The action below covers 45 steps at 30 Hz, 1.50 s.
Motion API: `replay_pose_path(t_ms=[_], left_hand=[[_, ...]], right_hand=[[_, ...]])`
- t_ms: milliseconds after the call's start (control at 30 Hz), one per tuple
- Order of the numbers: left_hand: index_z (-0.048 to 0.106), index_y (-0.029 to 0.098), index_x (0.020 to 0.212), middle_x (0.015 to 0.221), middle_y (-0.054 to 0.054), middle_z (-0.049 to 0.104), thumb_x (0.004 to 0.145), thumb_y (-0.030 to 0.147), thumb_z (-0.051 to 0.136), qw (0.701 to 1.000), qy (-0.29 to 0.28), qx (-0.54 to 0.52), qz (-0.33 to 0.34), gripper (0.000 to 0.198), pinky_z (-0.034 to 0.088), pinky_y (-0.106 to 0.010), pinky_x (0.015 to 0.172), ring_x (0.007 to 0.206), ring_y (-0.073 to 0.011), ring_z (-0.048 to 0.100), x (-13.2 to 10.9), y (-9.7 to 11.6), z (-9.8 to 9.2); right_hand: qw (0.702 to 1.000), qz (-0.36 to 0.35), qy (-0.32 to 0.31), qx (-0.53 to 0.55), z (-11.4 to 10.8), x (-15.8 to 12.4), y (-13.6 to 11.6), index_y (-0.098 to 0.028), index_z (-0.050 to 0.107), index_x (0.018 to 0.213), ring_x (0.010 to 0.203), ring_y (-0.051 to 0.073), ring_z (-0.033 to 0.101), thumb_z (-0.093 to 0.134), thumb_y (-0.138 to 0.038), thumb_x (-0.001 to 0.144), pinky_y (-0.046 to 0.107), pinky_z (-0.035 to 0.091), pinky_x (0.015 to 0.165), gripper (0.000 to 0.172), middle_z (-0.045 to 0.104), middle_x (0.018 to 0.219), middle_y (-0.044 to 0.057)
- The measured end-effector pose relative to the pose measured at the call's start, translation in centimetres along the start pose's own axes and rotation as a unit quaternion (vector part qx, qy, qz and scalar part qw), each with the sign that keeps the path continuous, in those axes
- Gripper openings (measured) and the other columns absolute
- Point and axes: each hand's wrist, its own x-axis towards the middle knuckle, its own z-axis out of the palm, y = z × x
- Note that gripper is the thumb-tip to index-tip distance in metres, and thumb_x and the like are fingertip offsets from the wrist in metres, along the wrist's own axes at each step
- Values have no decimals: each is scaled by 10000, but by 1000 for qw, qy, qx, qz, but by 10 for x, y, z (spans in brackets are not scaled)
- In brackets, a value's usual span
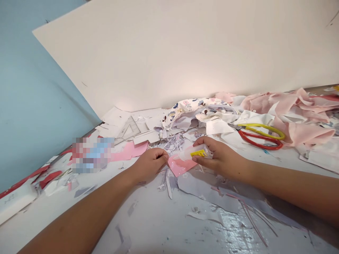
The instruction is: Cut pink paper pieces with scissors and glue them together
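Observation:
My right hand [212,155] is closed around a clear glue bottle [197,153] with a yellow label. The bottle lies tilted nearly flat, its nozzle end pointing left over a small pink piece of paper [182,167]. Wet, shiny glue shows on the pink surface. At the left corner of this piece, my left hand [153,160] pinches its edge between thumb and fingers. Shredded paper strips [172,143] lie just behind and beneath the pink piece.
Scissors [261,135] with yellow and red handles rest at the right among pink cloth scraps [304,130]. Floral fabric [185,106] and a clear set square [131,127] lie toward the back. A large white board [198,53] leans behind. More pink paper [128,151] sits left.

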Motion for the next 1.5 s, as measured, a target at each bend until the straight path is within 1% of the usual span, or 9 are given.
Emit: replay_pose_path(t_ms=[133, 267, 467, 667, 800, 967, 1100, 1267, 1500], left_hand=[[472, 191, 650, 508, 48, 389, 750, 316, 399, 1000, -3, 3, 5, 176, 256, -204, 433, 447, -77, 314, 0, 0, -1], [469, 191, 650, 509, 46, 391, 754, 313, 398, 1000, -4, 6, 7, 175, 262, -207, 442, 455, -80, 318, -1, 0, -1], [475, 188, 656, 515, 39, 390, 752, 327, 400, 1000, -7, 0, 3, 185, 259, -207, 439, 452, -81, 311, -1, -1, -1], [494, 188, 688, 518, 36, 391, 753, 346, 399, 1000, -8, 3, 0, 195, 251, -208, 433, 450, -83, 313, 1, -2, -1], [493, 188, 681, 517, 36, 394, 750, 351, 401, 1000, -2, 4, -4, 200, 253, -207, 430, 443, -81, 312, 1, -3, -1], [492, 190, 679, 516, 36, 397, 749, 332, 400, 1000, -12, 2, 2, 183, 256, -210, 433, 447, -82, 317, 0, -3, -1], [474, 193, 664, 512, 39, 387, 748, 327, 397, 1000, -11, 2, 2, 176, 253, -212, 433, 444, -83, 311, 0, -1, -1], [457, 195, 627, 498, 40, 383, 745, 330, 381, 1000, 4, 31, 0, 195, 258, -218, 429, 427, -87, 304, -1, 2, 0], [443, 196, 590, 492, 36, 410, 747, 317, 372, 992, 51, 112, 40, 210, 272, -220, 453, 452, -99, 333, -3, 7, 3]], right_hand=[[999, -15, 12, -35, -1, 1, 4, -251, 458, 920, 591, 147, 491, 485, -442, 732, 255, 363, 523, 269, 555, 727, -12], [997, -28, 29, -73, -4, 2, 5, -252, 459, 922, 634, 155, 503, 492, -447, 725, 263, 375, 551, 279, 573, 830, 4], [991, -53, 63, -107, -10, 6, 7, -239, 470, 895, 715, 192, 529, 513, -448, 709, 280, 386, 586, 283, 580, 867, 25], [990, -42, 76, -109, -15, 8, 9, -249, 486, 907, 721, 197, 540, 527, -441, 697, 284, 391, 581, 287, 580, 920, 27], [988, -44, 90, -115, -20, 10, 10, -251, 501, 875, 734, 188, 536, 548, -422, 682, 277, 395, 594, 262, 582, 891, 12], [980, -59, 143, -123, -26, 11, 11, -252, 499, 835, 670, 163, 516, 550, -401, 685, 264, 379, 586, 218, 575, 810, -7], [984, -56, 117, -123, -26, 11, 9, -245, 509, 835, 645, 154, 510, 552, -389, 679, 257, 377, 571, 217, 576, 804, -7], [987, -41, 99, -116, -26, 9, 5, -236, 521, 794, 547, 124, 487, 548, -361, 666, 245, 368, 522, 181, 566, 739, -19], [998, 4, 53, -27, -36, 3, -6, -224, 474, 697, 469, 109, 437, 519, -260, 627, 222, 355, 435, 91, 490, 558, -43]])
